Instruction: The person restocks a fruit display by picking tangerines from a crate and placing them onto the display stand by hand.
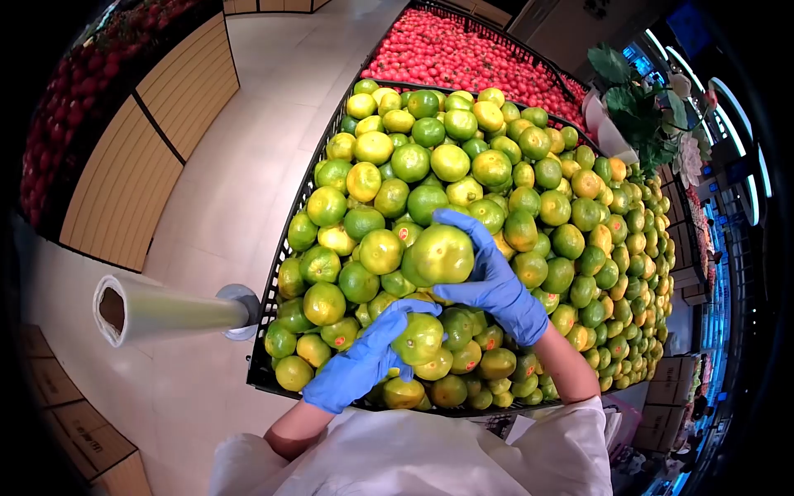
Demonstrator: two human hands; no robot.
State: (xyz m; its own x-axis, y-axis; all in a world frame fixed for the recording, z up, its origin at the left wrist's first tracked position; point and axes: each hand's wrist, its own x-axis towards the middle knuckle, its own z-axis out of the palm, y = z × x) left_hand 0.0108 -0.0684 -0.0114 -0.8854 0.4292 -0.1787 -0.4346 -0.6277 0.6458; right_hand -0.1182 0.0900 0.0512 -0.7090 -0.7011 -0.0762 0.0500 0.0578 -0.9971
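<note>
Citrus fruits (451,163) lie heaped in the crate (266,318), with small tomatoes (471,54) directly behind it. A flower arrangement (633,103) sits at the crate's far right. A bag roll (178,312) is just beside its left side; a slatted stand (124,186) is farther left, across the floor (227,178) from it. Boxes (666,388) lie right of the crate, and the person is before it.
</note>
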